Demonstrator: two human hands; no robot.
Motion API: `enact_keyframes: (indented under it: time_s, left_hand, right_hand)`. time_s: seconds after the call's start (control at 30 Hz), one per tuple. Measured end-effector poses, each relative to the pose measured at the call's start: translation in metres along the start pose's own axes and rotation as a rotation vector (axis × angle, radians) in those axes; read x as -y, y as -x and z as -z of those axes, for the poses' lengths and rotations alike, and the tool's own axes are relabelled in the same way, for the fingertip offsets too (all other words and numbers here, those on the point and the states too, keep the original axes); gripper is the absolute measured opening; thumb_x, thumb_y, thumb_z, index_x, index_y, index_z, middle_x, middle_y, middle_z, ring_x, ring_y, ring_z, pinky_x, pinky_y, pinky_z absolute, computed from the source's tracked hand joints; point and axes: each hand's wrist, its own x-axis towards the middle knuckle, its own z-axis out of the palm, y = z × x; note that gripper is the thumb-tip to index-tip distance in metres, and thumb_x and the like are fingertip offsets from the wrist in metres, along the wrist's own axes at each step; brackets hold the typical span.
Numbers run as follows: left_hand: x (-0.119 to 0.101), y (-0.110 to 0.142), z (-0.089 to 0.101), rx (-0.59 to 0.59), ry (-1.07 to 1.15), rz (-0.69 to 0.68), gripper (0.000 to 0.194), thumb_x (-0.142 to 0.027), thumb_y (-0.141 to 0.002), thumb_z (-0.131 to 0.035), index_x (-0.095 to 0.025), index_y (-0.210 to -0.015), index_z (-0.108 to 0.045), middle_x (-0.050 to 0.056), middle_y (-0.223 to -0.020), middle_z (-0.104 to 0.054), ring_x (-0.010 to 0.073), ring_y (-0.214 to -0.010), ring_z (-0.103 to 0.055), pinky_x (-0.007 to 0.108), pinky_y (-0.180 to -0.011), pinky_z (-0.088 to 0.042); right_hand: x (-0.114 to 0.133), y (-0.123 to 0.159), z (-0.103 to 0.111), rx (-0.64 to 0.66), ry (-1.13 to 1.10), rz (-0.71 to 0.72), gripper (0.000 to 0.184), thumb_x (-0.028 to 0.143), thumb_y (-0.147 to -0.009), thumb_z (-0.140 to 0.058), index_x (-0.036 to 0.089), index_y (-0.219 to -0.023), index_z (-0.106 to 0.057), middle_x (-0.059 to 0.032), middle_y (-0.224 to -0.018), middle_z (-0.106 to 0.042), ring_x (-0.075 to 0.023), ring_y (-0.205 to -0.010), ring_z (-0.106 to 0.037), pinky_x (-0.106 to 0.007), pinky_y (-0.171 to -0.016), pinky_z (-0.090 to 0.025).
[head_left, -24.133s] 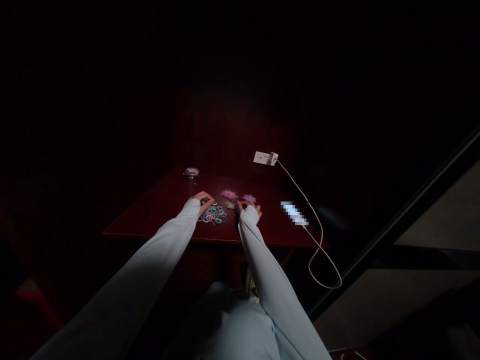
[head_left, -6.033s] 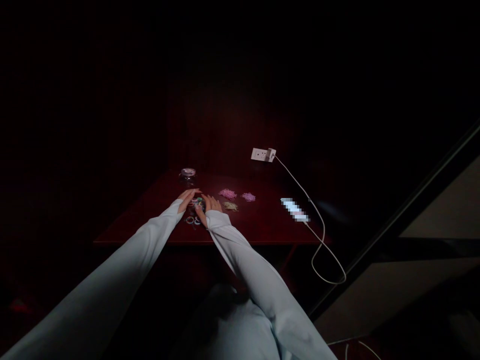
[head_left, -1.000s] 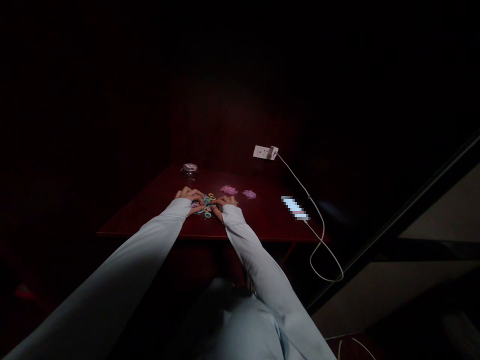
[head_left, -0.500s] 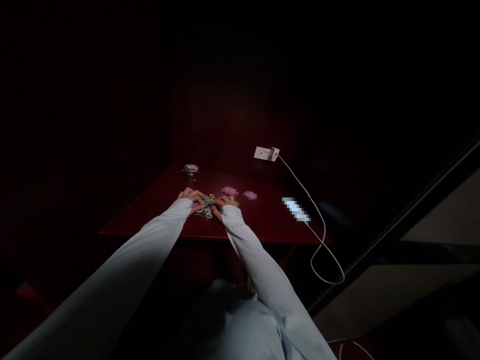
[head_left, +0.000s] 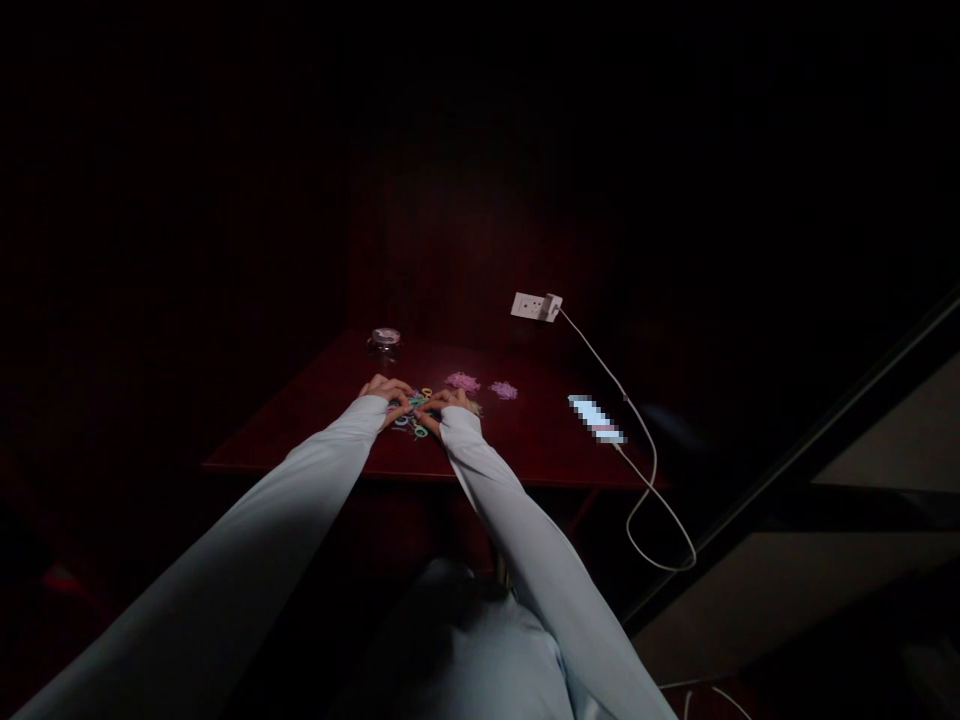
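My left hand (head_left: 386, 389) is at the left side of a pile of pastel hair ties (head_left: 421, 432) on the dark red table (head_left: 300, 440). Its thumb and fingertips are pinched together over the pile. Facing it from the right, my right hand (head_left: 450, 401) is pinched too, its fingertips almost meeting those of the left. Whatever sits between the fingertips is too small and dim to make out. Just beyond my right hand lie a pink heap (head_left: 463, 382) and a purple heap (head_left: 504, 390) of thin little bands. A pale yellow heap (head_left: 478, 408) is mostly hidden behind that hand.
A clear jar with a lid (head_left: 385, 340) stands at the back left of the table. On the right lies a lit phone (head_left: 596, 419), its white cable (head_left: 654, 460) looping past the table edge up to a charger in the wall socket (head_left: 534, 306).
Earlier my right hand was by the yellow heap, then both hands cupped the hair ties. Now both pinch over the pile, and over the last second the fingertips have drawn slightly closer together.
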Motion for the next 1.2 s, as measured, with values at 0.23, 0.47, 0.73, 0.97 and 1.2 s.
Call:
enact_keyframes:
  time_s: [0.23,0.47,0.73,0.97,1.2]
  left_hand:
    - [0.007,-0.002,-0.005,-0.029,0.031,-0.020,0.020,-0.043,-0.087,-0.074,-0.025,-0.080,-0.077,0.007,-0.119,-0.080,0.0291,-0.106,-0.063,0.050,-0.097,-0.052]
    - [0.000,-0.001,0.004,-0.022,0.022,-0.004,0.020,-0.045,-0.089,-0.071,-0.027,-0.087,-0.079,0.004,-0.121,-0.079,0.0280,-0.106,-0.062,0.046,-0.098,-0.050]
    - [-0.007,0.001,0.001,-0.061,-0.037,0.009,0.022,-0.046,-0.097,-0.065,-0.029,-0.095,-0.078,0.002,-0.118,-0.076,0.0244,-0.106,-0.058,0.039,-0.094,-0.047]
    - [-0.006,-0.001,-0.003,0.005,-0.013,-0.044,0.028,-0.053,-0.098,-0.063,-0.031,-0.096,-0.079,-0.001,-0.121,-0.076,0.0242,-0.105,-0.054,0.039,-0.093,-0.044]
    - [-0.004,-0.003,-0.004,0.035,0.008,-0.074,0.031,-0.049,-0.099,-0.061,-0.028,-0.085,-0.077,0.001,-0.117,-0.077,0.0247,-0.101,-0.053,0.039,-0.090,-0.044]
  right_hand:
    - [0.002,-0.006,-0.006,-0.005,-0.039,0.006,0.030,0.057,-0.099,-0.067,0.032,-0.100,-0.085,-0.0030,-0.119,-0.070,-0.0239,-0.120,-0.048,-0.038,-0.105,-0.040]
    - [-0.006,-0.013,-0.016,-0.029,-0.099,-0.051,0.023,0.048,-0.099,-0.070,0.030,-0.097,-0.084,-0.0035,-0.116,-0.073,-0.0238,-0.121,-0.051,-0.036,-0.105,-0.042]
    - [-0.024,-0.020,-0.026,-0.136,-0.192,-0.166,0.019,0.041,-0.097,-0.071,0.027,-0.098,-0.085,-0.0066,-0.110,-0.074,-0.0256,-0.121,-0.054,-0.038,-0.105,-0.043]
    - [-0.029,-0.021,-0.032,-0.206,-0.320,-0.158,0.026,0.048,-0.093,-0.074,0.025,-0.089,-0.084,-0.0058,-0.100,-0.076,-0.0253,-0.114,-0.057,-0.036,-0.100,-0.045]
    - [-0.030,-0.018,-0.029,-0.177,-0.275,-0.095,0.032,0.055,-0.093,-0.074,0.025,-0.086,-0.084,-0.0071,-0.097,-0.075,-0.0263,-0.111,-0.058,-0.039,-0.100,-0.048]
